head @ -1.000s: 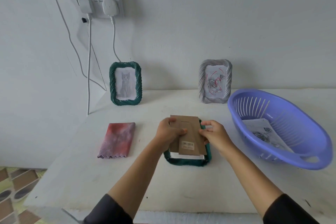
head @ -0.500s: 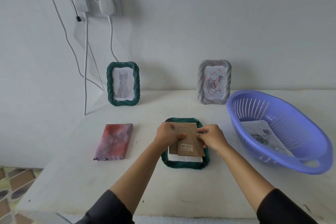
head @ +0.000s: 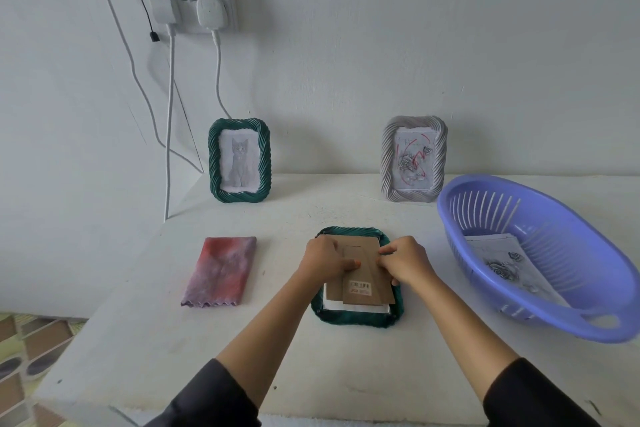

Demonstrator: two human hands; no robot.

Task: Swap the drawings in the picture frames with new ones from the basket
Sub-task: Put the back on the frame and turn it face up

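Note:
A green picture frame (head: 356, 317) lies face down on the white table (head: 311, 364). On it sits its brown cardboard backing (head: 360, 282) with a barcode sticker; a strip of white paper shows under the backing's near edge. My left hand (head: 323, 258) holds the backing's left side, thumb on top. My right hand (head: 405, 260) pinches its right edge. A second green frame (head: 239, 160) with a cat drawing and a grey frame (head: 414, 158) with a rose drawing stand against the wall. The purple basket (head: 568, 319) at the right holds rose drawings (head: 502, 260).
A folded red-purple cloth (head: 221, 270) lies left of the flat frame. A wall socket (head: 192, 3) with plugs and hanging white cables is above the cat frame. The table's left edge drops to a patterned floor (head: 20, 350).
Both hands have lowered the cardboard backing from a raised, tilted hold down onto the back of the flat green frame. The camera view has shifted slightly.

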